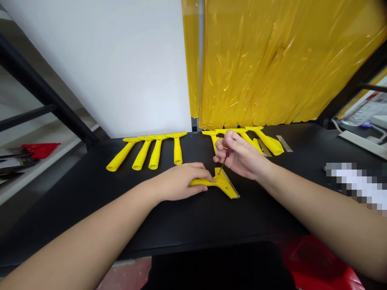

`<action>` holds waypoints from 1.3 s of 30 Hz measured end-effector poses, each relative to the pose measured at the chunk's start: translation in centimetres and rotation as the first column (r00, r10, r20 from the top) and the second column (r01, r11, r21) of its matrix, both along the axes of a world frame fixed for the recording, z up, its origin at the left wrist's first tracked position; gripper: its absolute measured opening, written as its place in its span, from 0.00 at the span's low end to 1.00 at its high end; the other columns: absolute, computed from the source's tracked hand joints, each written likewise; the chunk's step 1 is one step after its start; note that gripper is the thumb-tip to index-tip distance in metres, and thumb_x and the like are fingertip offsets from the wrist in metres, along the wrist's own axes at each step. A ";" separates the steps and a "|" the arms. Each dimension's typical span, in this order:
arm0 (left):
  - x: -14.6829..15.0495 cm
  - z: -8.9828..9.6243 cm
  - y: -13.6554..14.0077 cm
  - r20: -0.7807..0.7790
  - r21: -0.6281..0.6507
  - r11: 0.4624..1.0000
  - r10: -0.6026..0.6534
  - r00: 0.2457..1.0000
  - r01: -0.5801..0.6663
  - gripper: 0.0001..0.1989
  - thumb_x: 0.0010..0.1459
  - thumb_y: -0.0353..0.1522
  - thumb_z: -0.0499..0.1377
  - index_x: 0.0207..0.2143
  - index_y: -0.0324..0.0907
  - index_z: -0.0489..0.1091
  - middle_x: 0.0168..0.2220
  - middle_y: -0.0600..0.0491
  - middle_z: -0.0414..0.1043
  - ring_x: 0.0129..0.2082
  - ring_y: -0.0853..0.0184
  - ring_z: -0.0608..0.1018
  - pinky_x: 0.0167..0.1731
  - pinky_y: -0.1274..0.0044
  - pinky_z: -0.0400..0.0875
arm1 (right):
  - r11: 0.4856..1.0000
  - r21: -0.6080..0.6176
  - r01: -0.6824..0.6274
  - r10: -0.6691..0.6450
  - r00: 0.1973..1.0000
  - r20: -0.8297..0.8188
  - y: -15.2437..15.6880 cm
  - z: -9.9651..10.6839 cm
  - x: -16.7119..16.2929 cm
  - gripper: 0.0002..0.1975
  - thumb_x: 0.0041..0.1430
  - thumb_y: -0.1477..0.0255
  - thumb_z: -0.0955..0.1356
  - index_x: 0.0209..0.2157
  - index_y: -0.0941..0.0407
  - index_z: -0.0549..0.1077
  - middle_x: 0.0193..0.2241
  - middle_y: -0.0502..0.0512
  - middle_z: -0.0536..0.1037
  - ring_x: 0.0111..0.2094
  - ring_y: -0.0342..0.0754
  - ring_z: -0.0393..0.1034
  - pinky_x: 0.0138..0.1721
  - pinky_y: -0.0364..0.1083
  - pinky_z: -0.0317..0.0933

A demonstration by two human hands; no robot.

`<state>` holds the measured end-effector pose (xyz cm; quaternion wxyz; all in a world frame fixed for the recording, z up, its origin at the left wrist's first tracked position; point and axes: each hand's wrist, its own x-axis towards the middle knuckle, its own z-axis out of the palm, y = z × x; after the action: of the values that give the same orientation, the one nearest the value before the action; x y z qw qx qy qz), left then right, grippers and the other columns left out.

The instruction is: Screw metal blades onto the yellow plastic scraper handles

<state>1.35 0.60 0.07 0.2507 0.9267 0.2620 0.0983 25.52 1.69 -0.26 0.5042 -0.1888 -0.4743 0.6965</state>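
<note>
My left hand [187, 181] is closed around the handle of a yellow scraper [225, 184], which lies flat on the black table with its bladed head pointing right. My right hand [237, 155] grips a thin screwdriver [223, 163] with a red part near the fingers. The screwdriver's shaft slants down and its tip meets the upper part of the scraper head. A small round screw or hole [226, 188] shows lower on that head. Most of the screwdriver's handle is hidden inside my right hand.
Several yellow scrapers [155, 152] lie in a row at the back left. More scrapers [269, 141] lie behind my right hand, near a thin metal blade [284, 143]. A white panel [121, 68] and yellow plastic sheeting [256, 64] stand along the back edge of the table [145, 229].
</note>
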 end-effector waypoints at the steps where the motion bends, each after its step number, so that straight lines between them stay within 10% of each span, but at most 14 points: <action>1: 0.0 0.1 0.0 -0.002 -0.003 1.000 0.002 1.000 -0.002 0.13 0.70 0.33 0.63 0.55 0.48 0.79 0.51 0.49 0.77 0.52 0.61 0.81 0.53 0.72 0.74 | 1.000 -0.007 -0.008 0.008 1.000 0.004 0.1 0.0 0.0 0.19 0.64 0.58 0.77 0.34 0.52 0.66 0.33 0.46 0.70 0.29 0.42 0.59 0.42 0.49 0.67; 5: 0.1 0.2 -0.1 -0.020 -0.007 1.000 0.013 1.000 -0.013 0.13 0.70 0.33 0.63 0.55 0.48 0.79 0.52 0.50 0.77 0.53 0.61 0.81 0.53 0.73 0.74 | 0.990 -0.076 -0.117 0.116 0.993 -0.018 -0.1 0.1 -0.1 0.17 0.67 0.52 0.73 0.39 0.49 0.69 0.28 0.43 0.65 0.23 0.41 0.50 0.40 0.49 0.66; 12: 0.1 0.3 -0.1 -0.017 -0.015 1.000 0.015 1.000 -0.015 0.12 0.70 0.33 0.63 0.54 0.48 0.79 0.51 0.50 0.77 0.52 0.62 0.81 0.52 0.73 0.74 | 0.998 0.021 -0.063 0.062 0.997 0.037 -0.3 0.6 0.0 0.19 0.65 0.56 0.76 0.31 0.53 0.70 0.31 0.48 0.69 0.33 0.45 0.65 0.41 0.49 0.67; 17: 0.1 0.4 -0.2 -0.024 -0.014 0.999 0.033 0.999 -0.033 0.12 0.69 0.33 0.63 0.53 0.48 0.79 0.52 0.51 0.77 0.52 0.61 0.81 0.53 0.72 0.74 | 0.993 0.009 -0.121 0.120 0.992 0.039 -0.5 0.4 0.2 0.20 0.69 0.51 0.71 0.32 0.51 0.70 0.20 0.42 0.54 0.23 0.43 0.48 0.38 0.49 0.64; 23: 0.1 0.2 -0.1 -0.024 -0.018 0.999 0.029 0.999 -0.029 0.12 0.70 0.33 0.63 0.54 0.49 0.78 0.53 0.51 0.77 0.53 0.62 0.81 0.54 0.73 0.73 | 0.993 0.031 -0.114 0.114 0.993 0.021 -0.4 0.4 0.2 0.14 0.65 0.60 0.76 0.36 0.52 0.72 0.32 0.49 0.70 0.34 0.46 0.64 0.41 0.49 0.65; 30: -0.2 0.4 0.0 -0.046 -0.008 1.000 0.011 0.999 -0.012 0.10 0.70 0.33 0.61 0.52 0.47 0.77 0.51 0.51 0.75 0.50 0.63 0.80 0.51 0.73 0.72 | 0.991 -0.011 -0.136 0.136 0.991 0.005 -0.3 0.2 0.1 0.16 0.70 0.54 0.72 0.36 0.52 0.76 0.21 0.44 0.57 0.23 0.43 0.49 0.33 0.45 0.60; 39: -0.2 0.7 0.0 -0.070 -0.038 0.998 0.053 0.996 -0.055 0.04 0.68 0.34 0.61 0.39 0.43 0.71 0.45 0.52 0.71 0.42 0.66 0.77 0.44 0.74 0.70 | 0.995 -0.019 -0.098 0.097 0.995 -0.017 -0.3 0.1 -0.4 0.26 0.68 0.53 0.73 0.26 0.55 0.65 0.28 0.48 0.67 0.30 0.44 0.64 0.40 0.47 0.66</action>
<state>1.12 0.62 0.73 0.2572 0.9170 0.2974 0.0680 25.13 1.44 -0.20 0.4716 -0.1648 -0.4718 0.7265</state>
